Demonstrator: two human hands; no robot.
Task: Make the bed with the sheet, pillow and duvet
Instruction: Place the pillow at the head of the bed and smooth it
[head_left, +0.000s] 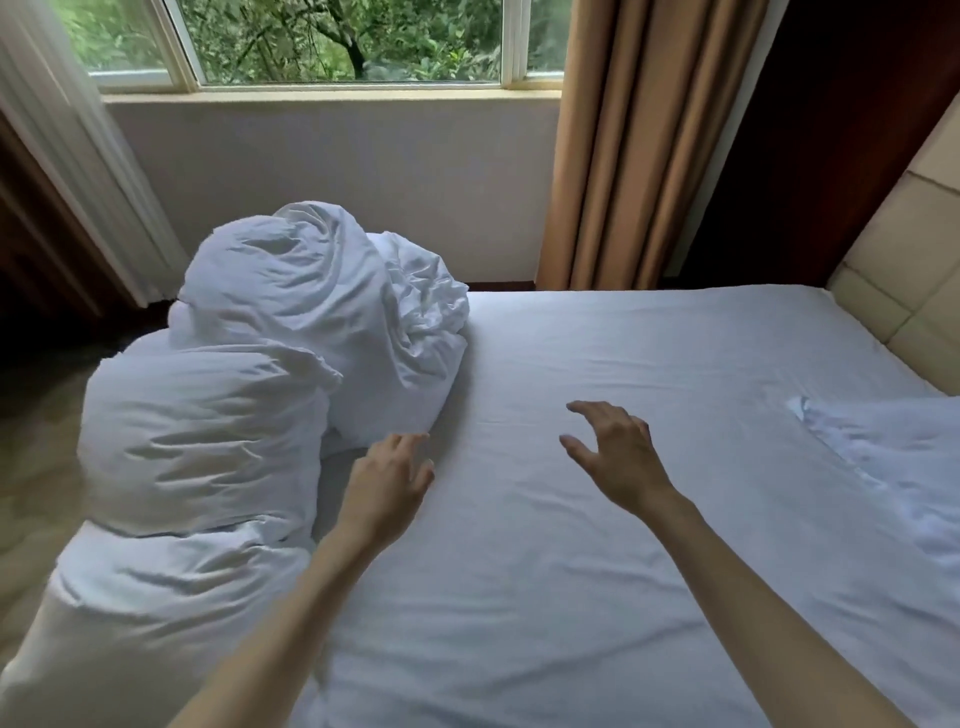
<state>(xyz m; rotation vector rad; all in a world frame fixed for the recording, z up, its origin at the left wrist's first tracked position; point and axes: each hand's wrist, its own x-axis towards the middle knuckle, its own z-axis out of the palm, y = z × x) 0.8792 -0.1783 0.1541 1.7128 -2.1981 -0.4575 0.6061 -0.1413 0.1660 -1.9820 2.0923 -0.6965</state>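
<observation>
I am looking into a bedroom, likely a hotel room: a bed (649, 364) covered by a white sheet (571, 571) fills the view, with a padded beige headboard (904, 270) along its right edge. A bunched white duvet (249, 374) lies along the bed's left edge, and beyond the far edge are a window (332, 47) onto trees and tan curtains (639, 145).
</observation>
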